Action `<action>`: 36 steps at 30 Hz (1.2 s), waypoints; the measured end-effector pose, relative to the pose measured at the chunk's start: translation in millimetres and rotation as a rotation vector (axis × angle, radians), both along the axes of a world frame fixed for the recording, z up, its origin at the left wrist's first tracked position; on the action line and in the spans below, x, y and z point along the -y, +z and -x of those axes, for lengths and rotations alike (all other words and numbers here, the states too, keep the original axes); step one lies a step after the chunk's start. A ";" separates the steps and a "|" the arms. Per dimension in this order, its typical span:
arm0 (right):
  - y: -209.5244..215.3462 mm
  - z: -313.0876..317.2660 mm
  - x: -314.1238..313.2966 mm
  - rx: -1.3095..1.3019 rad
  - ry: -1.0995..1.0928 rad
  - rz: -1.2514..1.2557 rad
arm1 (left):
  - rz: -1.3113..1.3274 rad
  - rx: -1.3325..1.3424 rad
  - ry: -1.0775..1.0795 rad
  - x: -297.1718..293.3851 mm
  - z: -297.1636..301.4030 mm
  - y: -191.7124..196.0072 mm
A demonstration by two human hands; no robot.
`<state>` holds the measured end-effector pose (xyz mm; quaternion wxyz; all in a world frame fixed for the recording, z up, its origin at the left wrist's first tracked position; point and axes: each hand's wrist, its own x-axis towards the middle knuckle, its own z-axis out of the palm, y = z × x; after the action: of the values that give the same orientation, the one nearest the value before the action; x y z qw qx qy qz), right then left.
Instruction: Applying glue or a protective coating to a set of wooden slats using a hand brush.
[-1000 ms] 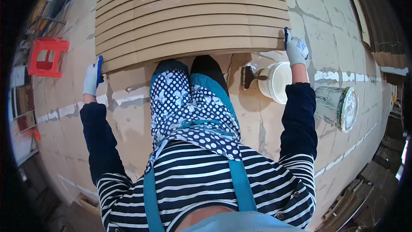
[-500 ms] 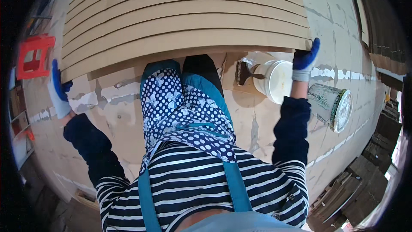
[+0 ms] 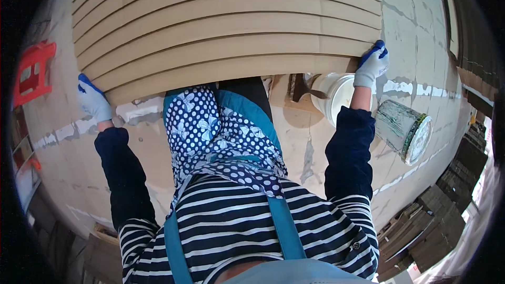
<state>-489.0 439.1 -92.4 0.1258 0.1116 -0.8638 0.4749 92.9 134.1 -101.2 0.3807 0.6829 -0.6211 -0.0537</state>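
At far left a red plastic stool (image 3: 37,81) stands on the tan floor (image 3: 315,163), which is patched with grey and white. Next comes the person's left hand (image 3: 94,102) in a white and blue glove, touching the near left corner of the overlapped cardboard sheets (image 3: 226,26); its fingertips are partly hidden, so how firmly it grips cannot be told. The sheets spread across the top of the view in staggered strips, their near edge just beyond the person's dotted apron (image 3: 226,152). Right of the knees lies a dark wide brush (image 3: 299,88), its handle reaching toward a white bucket (image 3: 327,106). The right hand (image 3: 373,63), gloved alike, is bent around the near right corner of the sheets, grasping it. Beyond the right forearm, a paint-smeared container (image 3: 395,121) lies tipped over; brown cardboard stacks (image 3: 439,226) fill the lower right.
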 end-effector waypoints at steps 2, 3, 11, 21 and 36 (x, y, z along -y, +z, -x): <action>7.6 -5.8 5.7 0.027 -0.024 -0.127 | -0.019 0.031 -0.008 -3.3 7.1 0.5; 5.5 -2.8 3.5 0.026 -0.021 -0.123 | -0.029 0.048 -0.010 -7.1 8.0 1.1; -39.1 41.3 -17.6 -0.164 0.026 -0.072 | -0.071 0.083 0.110 7.1 -8.5 -7.1; -30.5 49.3 -20.2 -0.150 0.030 -0.074 | -0.011 -0.056 0.089 3.1 4.5 -15.1; -39.9 51.6 -26.1 -0.004 0.102 0.131 | -0.108 0.093 0.093 1.0 -5.2 -2.0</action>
<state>-540.6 465.2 -132.4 0.1103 0.1477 -0.8240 0.5358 98.1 133.1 -103.2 0.3161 0.7324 -0.6018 -0.0378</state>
